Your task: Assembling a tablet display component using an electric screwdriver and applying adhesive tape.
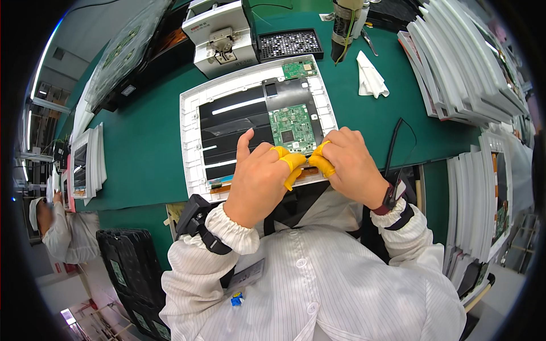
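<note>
A white-framed panel (pixel 190 136) lies on the bench in front of me, its inner side up. Fixed to its right half is a green circuit board (pixel 293 122), and a smaller green board (pixel 300 69) sits at the far edge. My left hand (pixel 257 173) and my right hand (pixel 352 162), both with yellow finger cots, meet at the near edge of the larger board. Thumbs and fingers are pinched there, the left index finger raised. Whatever lies between the fingertips is hidden. An orange-brown strip (pixel 219 190) runs along the panel's near edge.
A white machine (pixel 222 37) and a black tray of small parts (pixel 290 44) stand behind the panel. A hanging tool (pixel 343 34), tweezers (pixel 369 42) and a white cloth (pixel 371 77) are far right. White panels (pixel 466 68) stack at right. A co-worker (pixel 68 233) is at left.
</note>
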`<state>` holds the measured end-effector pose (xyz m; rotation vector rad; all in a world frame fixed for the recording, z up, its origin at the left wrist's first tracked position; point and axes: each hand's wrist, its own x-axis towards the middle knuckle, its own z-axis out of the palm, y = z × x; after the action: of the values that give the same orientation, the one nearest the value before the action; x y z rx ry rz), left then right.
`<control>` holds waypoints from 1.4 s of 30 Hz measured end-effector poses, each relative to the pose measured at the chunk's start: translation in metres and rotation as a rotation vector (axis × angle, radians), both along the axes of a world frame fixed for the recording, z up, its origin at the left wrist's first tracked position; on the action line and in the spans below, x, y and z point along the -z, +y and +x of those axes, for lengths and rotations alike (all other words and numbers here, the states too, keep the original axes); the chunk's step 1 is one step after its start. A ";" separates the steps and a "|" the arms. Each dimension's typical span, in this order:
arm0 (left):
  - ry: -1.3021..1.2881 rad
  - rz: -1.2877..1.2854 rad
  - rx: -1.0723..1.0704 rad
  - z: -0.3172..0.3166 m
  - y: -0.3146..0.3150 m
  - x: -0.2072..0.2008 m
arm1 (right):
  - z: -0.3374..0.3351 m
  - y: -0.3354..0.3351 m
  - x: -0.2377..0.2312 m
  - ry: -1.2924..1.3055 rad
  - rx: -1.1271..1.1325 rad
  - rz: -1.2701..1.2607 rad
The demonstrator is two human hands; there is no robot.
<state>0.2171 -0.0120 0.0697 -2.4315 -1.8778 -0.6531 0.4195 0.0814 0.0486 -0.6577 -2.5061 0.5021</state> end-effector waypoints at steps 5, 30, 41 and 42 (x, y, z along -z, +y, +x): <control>0.010 0.061 -0.030 0.006 0.001 0.005 | -0.003 -0.003 0.004 0.081 0.076 -0.068; 0.028 0.056 -0.105 0.015 0.000 0.015 | 0.003 0.004 0.004 0.091 -0.001 0.001; 0.069 0.038 -0.098 0.013 0.001 0.016 | 0.005 0.006 0.006 0.096 -0.023 0.021; 0.072 0.030 -0.098 0.013 0.001 0.016 | 0.005 0.005 0.006 0.097 -0.023 0.022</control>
<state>0.2300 -0.0107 0.0538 -2.2956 -1.9302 -0.5768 0.4240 0.0867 0.0424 -0.5826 -2.4273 0.5020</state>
